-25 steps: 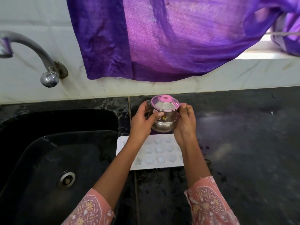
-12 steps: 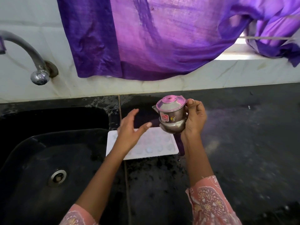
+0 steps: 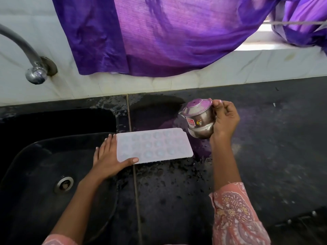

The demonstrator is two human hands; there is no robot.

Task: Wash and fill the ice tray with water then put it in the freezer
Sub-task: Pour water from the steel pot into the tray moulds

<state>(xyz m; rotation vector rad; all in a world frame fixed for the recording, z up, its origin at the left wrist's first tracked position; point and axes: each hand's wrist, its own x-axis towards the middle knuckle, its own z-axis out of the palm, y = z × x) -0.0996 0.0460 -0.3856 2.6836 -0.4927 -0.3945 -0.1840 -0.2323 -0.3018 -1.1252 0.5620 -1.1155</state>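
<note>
Black speckled stone countertop (image 3: pixel 265 147), wet and glossy, runs beside a dark moulded sink (image 3: pixel 35 174), with a curved metal tap (image 3: pixel 26 55) at ten o'clock and purple woven cloth (image 3: pixel 159 36) hanging at twelve. Flat at centre lies the white plastic ice tray (image 3: pixel 154 146), its round cups holding water. The left hand (image 3: pixel 108 159) rests at its nine o'clock end, fingers spread and thumb on the near edge, while at two o'clock the right hand (image 3: pixel 224 121) curls around a small, tilted steel pot (image 3: pixel 199 119).

light: daylight through my purple curtain (image 3: pixel 177 36), 1 o'clock
glare: window ledge (image 3: pixel 276 46) blown out
blur: soft corners, edges bowed
</note>
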